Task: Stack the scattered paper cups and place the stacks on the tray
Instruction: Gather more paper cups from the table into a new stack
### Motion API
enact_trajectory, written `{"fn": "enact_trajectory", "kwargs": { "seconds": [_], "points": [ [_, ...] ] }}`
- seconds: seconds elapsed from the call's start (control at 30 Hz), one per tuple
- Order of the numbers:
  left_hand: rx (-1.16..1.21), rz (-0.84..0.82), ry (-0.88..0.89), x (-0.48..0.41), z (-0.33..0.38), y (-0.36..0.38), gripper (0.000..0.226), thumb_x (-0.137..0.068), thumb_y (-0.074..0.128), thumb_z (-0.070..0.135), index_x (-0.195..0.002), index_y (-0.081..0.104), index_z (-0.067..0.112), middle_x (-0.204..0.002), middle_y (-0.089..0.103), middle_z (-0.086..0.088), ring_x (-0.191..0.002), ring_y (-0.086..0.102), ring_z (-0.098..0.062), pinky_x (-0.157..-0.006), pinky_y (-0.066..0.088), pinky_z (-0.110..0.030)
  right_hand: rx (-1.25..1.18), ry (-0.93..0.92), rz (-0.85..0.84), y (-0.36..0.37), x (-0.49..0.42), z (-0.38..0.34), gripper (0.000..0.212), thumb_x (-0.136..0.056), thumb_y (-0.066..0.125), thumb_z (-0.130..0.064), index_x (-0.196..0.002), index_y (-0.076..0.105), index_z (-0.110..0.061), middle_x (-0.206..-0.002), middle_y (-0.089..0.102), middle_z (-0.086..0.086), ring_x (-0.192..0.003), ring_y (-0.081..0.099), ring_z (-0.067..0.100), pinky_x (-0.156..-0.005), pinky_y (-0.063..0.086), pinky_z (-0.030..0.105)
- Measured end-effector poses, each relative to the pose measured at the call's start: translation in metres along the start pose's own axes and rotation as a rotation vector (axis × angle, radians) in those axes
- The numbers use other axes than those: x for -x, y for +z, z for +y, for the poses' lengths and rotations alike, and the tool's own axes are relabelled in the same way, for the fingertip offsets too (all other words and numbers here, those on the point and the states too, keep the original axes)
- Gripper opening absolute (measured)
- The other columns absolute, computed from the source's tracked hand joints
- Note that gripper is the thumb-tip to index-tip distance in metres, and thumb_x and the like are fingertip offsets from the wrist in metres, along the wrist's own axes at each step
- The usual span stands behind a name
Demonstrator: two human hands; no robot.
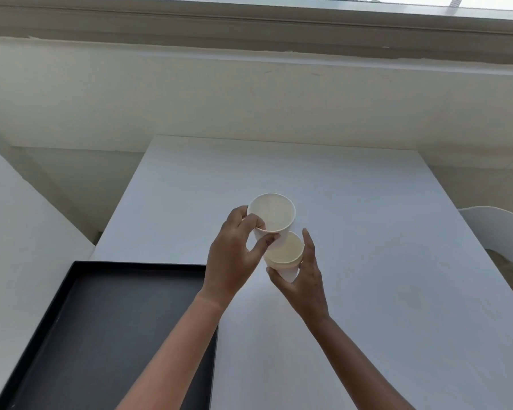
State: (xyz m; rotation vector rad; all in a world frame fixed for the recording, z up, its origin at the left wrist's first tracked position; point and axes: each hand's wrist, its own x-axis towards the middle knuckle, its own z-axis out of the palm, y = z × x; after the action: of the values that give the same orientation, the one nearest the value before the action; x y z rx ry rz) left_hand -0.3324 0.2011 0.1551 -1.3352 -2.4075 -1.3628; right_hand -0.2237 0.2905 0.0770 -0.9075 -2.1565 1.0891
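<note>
Table (367,232), white, bears a black rectangular tray (107,335); right of it, left hand (228,261) pinches the rim of an upper white paper cup (274,216), right hand (304,285) grips a lower white paper cup (285,253).

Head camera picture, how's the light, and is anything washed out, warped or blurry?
Head view: soft daylight from the window, which is blown out white; the white table reads bluish grey with only faint shadows; the wide-angle lens bows the sill and splays the table's edges; the upper cup shows soft, smeared edges.
</note>
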Motion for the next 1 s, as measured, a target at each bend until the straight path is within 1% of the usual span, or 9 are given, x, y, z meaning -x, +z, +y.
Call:
{"fn": "enact_trajectory", "kwargs": {
  "seconds": [0.13, 0.23, 0.4, 0.5, 0.6, 0.7, 0.8, 0.87, 1.0],
  "points": [
    [0.008, -0.098, 0.004, 0.015, -0.003, 0.010, 0.022, -0.081, 0.067, 0.026, -0.090, 0.059, 0.007, -0.109, 0.059, -0.002, -0.098, 0.056, -0.019, -0.069, 0.050, -0.032, -0.015, -0.061, 0.005, 0.002, 0.000, -0.004, 0.091, -0.073, 0.076, -0.024, -0.143, 0.019, -0.014, -0.140, 0.043, 0.005, -0.120, 0.052, 0.021, -0.087, 0.050, 0.031],
    [0.027, -0.139, 0.008, 0.027, -0.006, 0.018, 0.021, -0.081, 0.068, 0.026, -0.088, 0.059, 0.008, -0.107, 0.058, 0.000, -0.095, 0.056, -0.018, -0.069, 0.048, -0.028, -0.052, -0.081, 0.027, 0.002, 0.003, -0.005, 0.086, -0.071, 0.078, -0.022, -0.139, 0.026, -0.011, -0.135, 0.048, 0.004, -0.117, 0.053, 0.020, -0.084, 0.049, 0.027],
    [0.047, -0.185, -0.020, 0.035, -0.013, 0.024, 0.022, -0.080, 0.068, 0.028, -0.088, 0.059, 0.010, -0.111, 0.056, 0.001, -0.100, 0.055, -0.017, -0.075, 0.051, -0.036, -0.090, -0.107, 0.039, -0.002, 0.006, -0.005, 0.089, -0.070, 0.080, -0.020, -0.137, 0.022, -0.025, -0.137, 0.043, -0.003, -0.121, 0.048, 0.012, -0.085, 0.037, 0.000],
    [0.068, -0.258, 0.004, 0.033, -0.015, 0.026, 0.033, -0.078, 0.068, 0.039, -0.095, 0.059, 0.012, -0.121, 0.053, 0.000, -0.109, 0.052, -0.017, -0.087, 0.047, -0.035, -0.076, -0.095, 0.039, -0.005, 0.006, -0.004, 0.090, -0.070, 0.080, -0.020, -0.139, 0.023, -0.020, -0.141, 0.043, 0.003, -0.125, 0.046, 0.014, -0.088, 0.037, 0.001],
    [0.180, -0.297, 0.034, 0.029, -0.014, 0.027, 0.054, -0.077, 0.052, 0.057, -0.113, 0.054, 0.017, -0.126, 0.050, 0.006, -0.114, 0.048, -0.006, -0.095, 0.040, -0.022, -0.056, -0.079, 0.065, -0.009, 0.005, -0.001, 0.090, -0.070, 0.080, -0.022, -0.141, 0.025, -0.013, -0.141, 0.043, 0.003, -0.123, 0.047, 0.013, -0.087, 0.037, 0.002],
    [0.269, -0.178, -0.108, 0.020, -0.016, 0.035, 0.053, -0.086, 0.043, 0.054, -0.125, 0.044, 0.018, -0.126, 0.046, 0.012, -0.115, 0.045, -0.001, -0.090, 0.038, -0.015, -0.009, -0.066, 0.094, -0.015, 0.004, 0.004, 0.090, -0.070, 0.079, -0.020, -0.141, 0.025, -0.012, -0.143, 0.041, 0.005, -0.127, 0.046, 0.018, -0.093, 0.039, 0.016],
    [0.218, -0.046, -0.293, 0.003, -0.024, 0.050, 0.040, -0.093, 0.048, 0.031, -0.129, 0.041, 0.013, -0.130, 0.047, 0.000, -0.118, 0.048, -0.017, -0.087, 0.039, -0.024, 0.008, -0.044, 0.112, -0.021, 0.007, 0.010, 0.092, -0.069, 0.079, -0.019, -0.142, 0.023, -0.015, -0.144, 0.039, 0.001, -0.129, 0.044, 0.019, -0.095, 0.037, 0.016],
    [0.154, -0.044, -0.388, -0.009, -0.031, 0.059, 0.043, -0.092, 0.051, 0.024, -0.131, 0.037, 0.011, -0.133, 0.046, -0.008, -0.120, 0.047, -0.024, -0.088, 0.041, -0.032, 0.000, -0.027, 0.123, -0.024, 0.010, 0.015, 0.092, -0.069, 0.079, -0.018, -0.142, 0.023, -0.017, -0.142, 0.039, -0.004, -0.129, 0.044, 0.019, -0.093, 0.035, 0.012],
    [0.010, -0.163, -0.488, -0.027, -0.041, 0.075, 0.057, -0.089, 0.054, 0.027, -0.137, 0.028, 0.012, -0.134, 0.043, -0.016, -0.117, 0.049, -0.033, -0.088, 0.043, -0.038, 0.001, 0.000, 0.128, -0.029, 0.019, 0.024, 0.094, -0.069, 0.079, -0.020, -0.143, 0.021, -0.020, -0.141, 0.034, -0.012, -0.129, 0.044, 0.017, -0.094, 0.036, 0.013]
  ]
}}
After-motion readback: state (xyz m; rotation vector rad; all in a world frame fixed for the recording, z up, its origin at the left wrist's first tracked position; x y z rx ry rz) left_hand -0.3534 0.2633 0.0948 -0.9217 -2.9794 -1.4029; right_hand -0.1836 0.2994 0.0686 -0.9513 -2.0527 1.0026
